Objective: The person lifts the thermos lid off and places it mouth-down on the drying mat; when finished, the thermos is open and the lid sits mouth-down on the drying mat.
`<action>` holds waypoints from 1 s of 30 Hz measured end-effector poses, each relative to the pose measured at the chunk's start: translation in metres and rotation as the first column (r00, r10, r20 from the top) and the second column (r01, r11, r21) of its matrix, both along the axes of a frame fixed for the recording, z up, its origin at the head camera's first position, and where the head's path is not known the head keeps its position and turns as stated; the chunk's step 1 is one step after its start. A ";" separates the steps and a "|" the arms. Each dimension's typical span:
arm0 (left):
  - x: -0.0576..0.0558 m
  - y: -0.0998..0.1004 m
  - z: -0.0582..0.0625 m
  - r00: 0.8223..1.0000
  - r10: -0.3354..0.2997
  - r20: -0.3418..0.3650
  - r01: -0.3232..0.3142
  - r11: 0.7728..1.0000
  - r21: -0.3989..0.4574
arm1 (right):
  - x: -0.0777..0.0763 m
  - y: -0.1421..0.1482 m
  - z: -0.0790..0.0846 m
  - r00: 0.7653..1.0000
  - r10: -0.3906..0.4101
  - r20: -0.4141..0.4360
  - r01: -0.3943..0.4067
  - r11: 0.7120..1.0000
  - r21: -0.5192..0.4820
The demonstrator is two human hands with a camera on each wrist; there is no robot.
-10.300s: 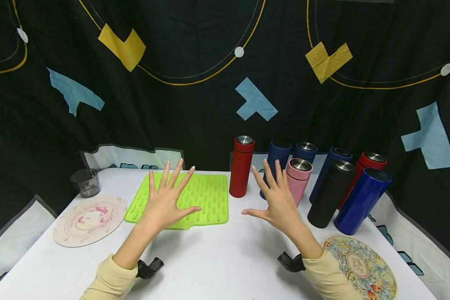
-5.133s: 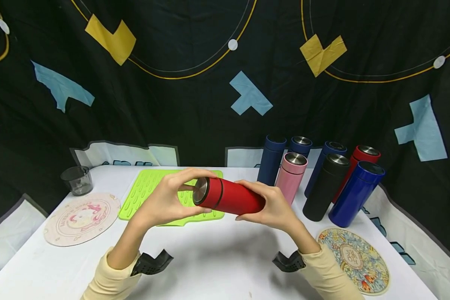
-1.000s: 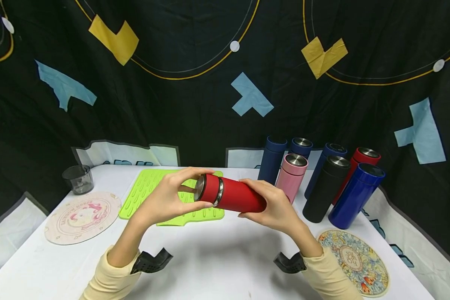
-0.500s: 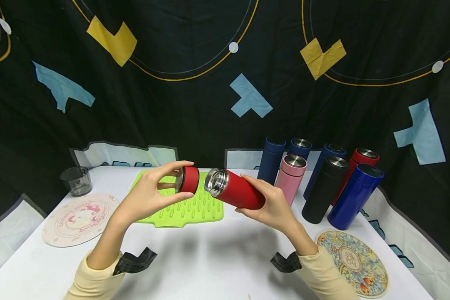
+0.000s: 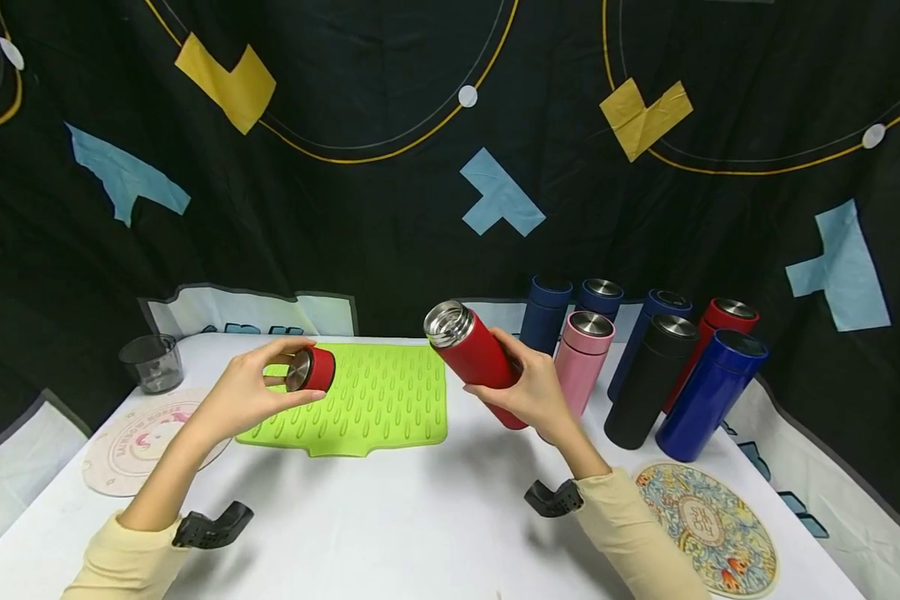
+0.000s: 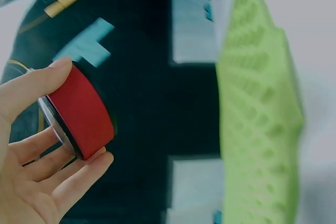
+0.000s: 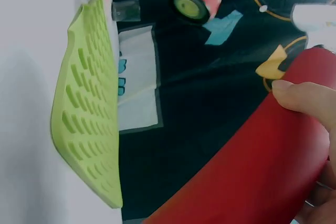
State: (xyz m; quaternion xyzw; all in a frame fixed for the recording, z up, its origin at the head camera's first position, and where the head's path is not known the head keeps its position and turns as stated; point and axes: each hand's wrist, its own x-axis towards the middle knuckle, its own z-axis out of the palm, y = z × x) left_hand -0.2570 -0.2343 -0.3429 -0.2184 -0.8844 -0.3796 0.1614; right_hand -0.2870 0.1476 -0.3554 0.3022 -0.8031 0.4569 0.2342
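Observation:
My left hand [image 5: 243, 396] pinches the red lid [image 5: 319, 369] between thumb and fingers, above the left part of the green mat [image 5: 378, 392]. The steel top of the lid faces my palm; its underside shows in the right wrist view as a dark ring around a pale centre [image 7: 190, 7]. My right hand [image 5: 528, 385] grips the red thermos flask [image 5: 483, 354] round its body. The flask is off the table and tilted, its open steel mouth [image 5: 448, 323] pointing up and left. Lid and flask are well apart.
Several upright flasks stand at the right: pink [image 5: 583, 358], black [image 5: 648, 383], glossy blue [image 5: 708, 396], red [image 5: 731, 312] and dark blue ones. A patterned round mat [image 5: 750, 533] lies front right. At left are a pink round mat [image 5: 108, 458] and a clear dark cup [image 5: 153, 367].
The lid has come off the flask. My left hand has carried it left, away from the flask, and my right hand has tipped the flask more upright.

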 end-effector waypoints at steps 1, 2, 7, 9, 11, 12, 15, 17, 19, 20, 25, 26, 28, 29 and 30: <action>-0.002 -0.004 -0.002 1.000 0.015 0.006 -0.015 1.000 -0.014 | -0.003 -0.001 -0.001 1.000 -0.010 0.004 0.010 1.000 -0.003; -0.005 -0.008 -0.005 0.999 0.034 0.012 -0.033 0.999 -0.028 | -0.006 -0.002 -0.001 1.000 -0.019 0.007 0.019 1.000 -0.008; -0.017 -0.026 -0.016 0.994 0.109 0.013 -0.108 0.991 -0.073 | -0.025 -0.007 -0.004 0.999 -0.033 0.013 0.033 0.999 -0.040; -0.024 -0.032 -0.020 0.991 0.131 0.012 -0.130 0.989 -0.076 | -0.032 -0.010 -0.005 0.999 -0.032 0.027 0.034 0.998 -0.062; -0.032 -0.037 -0.026 0.989 0.147 0.017 -0.145 0.986 -0.075 | -0.039 -0.013 -0.006 0.999 -0.036 0.035 0.039 0.996 -0.082; -0.036 -0.039 -0.028 0.987 0.157 0.022 -0.154 0.985 -0.076 | -0.042 -0.015 -0.007 0.999 -0.038 0.037 0.041 0.995 -0.091; -0.049 -0.045 -0.035 0.982 0.184 0.034 -0.180 0.980 -0.083 | -0.053 -0.021 -0.009 0.998 -0.051 0.041 0.055 0.993 -0.106; -0.058 -0.048 -0.038 0.978 0.203 0.045 -0.199 0.976 -0.083 | -0.060 -0.025 -0.011 0.997 -0.060 0.047 0.066 0.991 -0.116; -0.066 -0.049 -0.042 0.973 0.225 0.056 -0.220 0.972 -0.081 | -0.067 -0.028 -0.012 0.995 -0.068 0.066 0.076 0.989 -0.124; -0.071 -0.049 -0.044 0.970 0.233 0.065 -0.228 0.971 -0.078 | -0.071 -0.030 -0.014 0.994 -0.071 0.079 0.081 0.988 -0.132; -0.090 -0.048 -0.052 0.965 0.244 0.091 -0.238 0.968 -0.074 | -0.088 -0.037 -0.019 0.981 -0.104 0.165 0.134 0.974 -0.183; -0.093 -0.048 -0.054 0.965 0.245 0.092 -0.238 0.968 -0.083 | -0.092 -0.038 -0.020 0.975 -0.119 0.187 0.156 0.969 -0.194; -0.099 -0.050 -0.057 0.964 0.248 0.100 -0.238 0.966 -0.104 | -0.099 -0.039 -0.023 0.962 -0.149 0.231 0.200 0.956 -0.216; -0.101 -0.050 -0.059 0.962 0.251 0.107 -0.239 0.964 -0.114 | -0.103 -0.040 -0.024 0.954 -0.159 0.252 0.219 0.949 -0.228; -0.103 -0.051 -0.061 0.960 0.254 0.119 -0.240 0.963 -0.122 | -0.107 -0.040 -0.026 0.948 -0.167 0.271 0.235 0.941 -0.242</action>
